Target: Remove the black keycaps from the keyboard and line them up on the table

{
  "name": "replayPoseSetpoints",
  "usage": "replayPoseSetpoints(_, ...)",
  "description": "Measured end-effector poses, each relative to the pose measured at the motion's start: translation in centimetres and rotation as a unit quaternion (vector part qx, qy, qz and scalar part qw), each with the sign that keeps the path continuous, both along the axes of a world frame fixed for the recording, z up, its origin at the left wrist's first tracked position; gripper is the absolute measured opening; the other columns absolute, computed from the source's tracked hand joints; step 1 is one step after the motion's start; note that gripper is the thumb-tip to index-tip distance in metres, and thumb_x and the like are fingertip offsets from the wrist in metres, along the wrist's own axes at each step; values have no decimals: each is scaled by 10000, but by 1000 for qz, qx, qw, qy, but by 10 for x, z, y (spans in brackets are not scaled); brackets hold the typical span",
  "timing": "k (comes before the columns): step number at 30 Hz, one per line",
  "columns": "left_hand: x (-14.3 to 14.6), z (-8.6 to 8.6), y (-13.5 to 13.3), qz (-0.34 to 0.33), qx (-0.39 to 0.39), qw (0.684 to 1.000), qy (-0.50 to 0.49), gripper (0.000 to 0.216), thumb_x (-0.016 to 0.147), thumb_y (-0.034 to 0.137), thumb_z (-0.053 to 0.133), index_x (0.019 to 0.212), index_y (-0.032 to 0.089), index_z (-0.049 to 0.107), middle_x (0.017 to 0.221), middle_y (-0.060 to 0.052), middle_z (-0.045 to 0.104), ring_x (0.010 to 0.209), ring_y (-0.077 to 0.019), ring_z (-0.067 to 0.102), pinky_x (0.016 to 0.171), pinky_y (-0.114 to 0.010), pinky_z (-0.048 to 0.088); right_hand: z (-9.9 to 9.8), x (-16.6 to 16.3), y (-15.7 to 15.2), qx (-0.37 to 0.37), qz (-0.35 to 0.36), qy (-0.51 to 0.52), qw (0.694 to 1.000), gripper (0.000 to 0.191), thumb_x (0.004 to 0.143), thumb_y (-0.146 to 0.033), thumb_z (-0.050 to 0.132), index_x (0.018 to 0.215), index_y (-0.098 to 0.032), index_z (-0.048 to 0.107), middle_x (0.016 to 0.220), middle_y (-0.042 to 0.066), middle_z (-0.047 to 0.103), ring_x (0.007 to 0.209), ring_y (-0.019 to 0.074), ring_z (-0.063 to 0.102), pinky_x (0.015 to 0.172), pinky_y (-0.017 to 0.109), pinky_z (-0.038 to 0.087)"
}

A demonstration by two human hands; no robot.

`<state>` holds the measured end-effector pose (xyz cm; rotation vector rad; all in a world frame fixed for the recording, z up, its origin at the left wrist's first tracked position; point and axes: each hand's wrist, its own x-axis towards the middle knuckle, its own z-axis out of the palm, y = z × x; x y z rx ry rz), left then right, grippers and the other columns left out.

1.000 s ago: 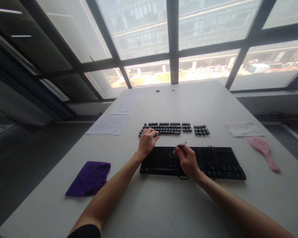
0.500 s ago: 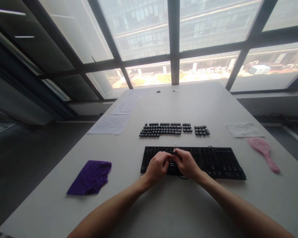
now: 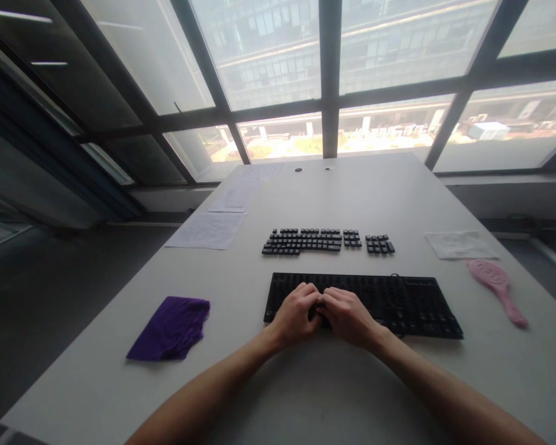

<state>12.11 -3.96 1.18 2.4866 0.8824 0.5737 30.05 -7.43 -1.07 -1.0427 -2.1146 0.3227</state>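
A black keyboard [image 3: 417, 309] lies on the white table with most of its keycaps off. Over its left half my two hands meet, fingertips together. My left hand [image 3: 297, 311] is closed with the fingers curled, and a small dark thing shows beneath its fingertips, too hidden to name. My right hand [image 3: 347, 312] is closed as well, its fingers bent over toward the left. The wire keycap puller, seen at its fingertips a moment ago, is now covered by the hands. Behind the keyboard, loose black keycaps [image 3: 306, 241] stand in rows, grouped in keyboard order.
At left lies a folded purple cloth [image 3: 169, 327], with printed sheets of paper [image 3: 208, 230] farther back. On the right are a white cloth or tissue [image 3: 461, 245] and a pink hairbrush [image 3: 495, 284]. Large windows rise beyond the far edge of the table [image 3: 343, 198].
My right hand has turned over so its fingers lie across the front, hiding the puller's upright wires. Both hands stay together over the keyboard. The view has shifted slightly.
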Motion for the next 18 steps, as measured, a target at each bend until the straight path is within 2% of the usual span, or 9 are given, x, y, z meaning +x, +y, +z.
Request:
replayPoseSetpoints(3, 1, 3, -1, -25, 14, 999, 27, 132, 720, 169, 638, 805, 198, 542, 872, -36, 567, 858, -211, 500, 817, -348, 444, 0, 0, -1, 23, 20, -7, 1000, 193, 982, -174, 450, 803, -204, 515, 767, 37, 566, 699, 179, 487, 656, 301, 378)
replayPoseSetpoints(10, -1, -5, 3, -7, -1, 1000, 15, 82, 868, 241, 646, 852, 184, 588, 907, -41, 598, 877, -201, 519, 793, -328, 455, -4, 2, 1, -94, 10, 144, 985, 197, 989, -198, 473, 803, -199, 536, 788, 30, 582, 723, 163, 534, 683, 281, 415)
replayPoseSetpoints(15, 0, -10, 4, -6, -4, 1000, 3, 83, 899, 269, 640, 900, 186, 627, 914, -47, 613, 879, -202, 536, 788, -328, 464, -1, 3, 2, -119, 5, 177, 977, 195, 956, -186, 512, 763, -197, 540, 759, 21, 596, 696, 158, 545, 667, 275, 417)
replayPoseSetpoints(18, 0, -8, 3, 1, -28, 999, -22, 80, 923, 262, 611, 956, 191, 627, 955, -49, 612, 899, -193, 556, 811, -325, 473, 1, 3, 3, -123, -41, 213, 969, 182, 948, -188, 510, 772, -193, 556, 738, 19, 608, 670, 156, 552, 647, 271, 423)
